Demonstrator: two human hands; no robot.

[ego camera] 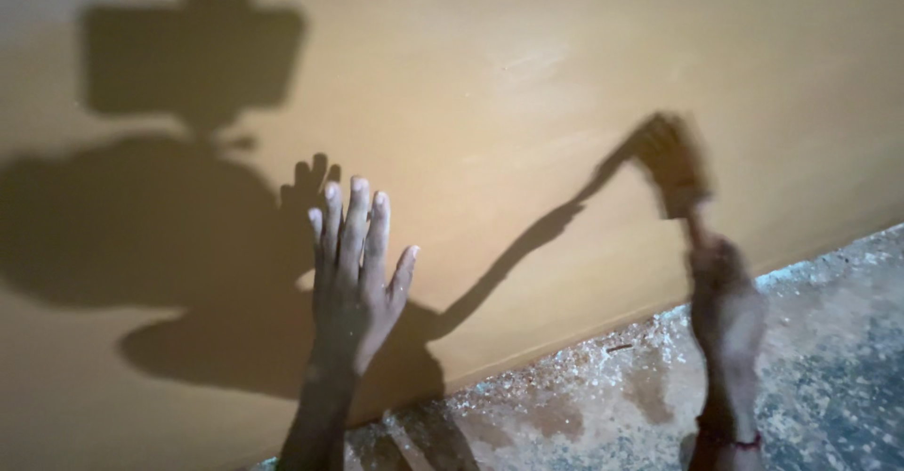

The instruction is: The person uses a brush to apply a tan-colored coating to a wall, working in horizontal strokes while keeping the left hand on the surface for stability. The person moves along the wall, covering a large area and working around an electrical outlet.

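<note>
my left hand (pixel 353 273) lies open and flat against the ochre wall (pixel 508 85) to steady me, while my right hand (pixel 725 306) is closed round the handle of a brush (pixel 673 165), its bristles pressed to that wall above the speckled floor (pixel 829 358).

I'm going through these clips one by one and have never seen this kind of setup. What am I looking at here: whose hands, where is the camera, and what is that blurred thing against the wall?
There is no machine here: one camera sits on a person's head and looks at their own two bare hands. The left hand is spread open, fingers together, flat against or just in front of a tan painted wall. The right hand grips the handle of a paintbrush, blurred by motion, with its bristles at the wall. A thin red band circles that wrist. Below the wall runs a speckled, paint-spattered floor. The dark shapes on the wall are shadows of the person and the head camera.
</note>
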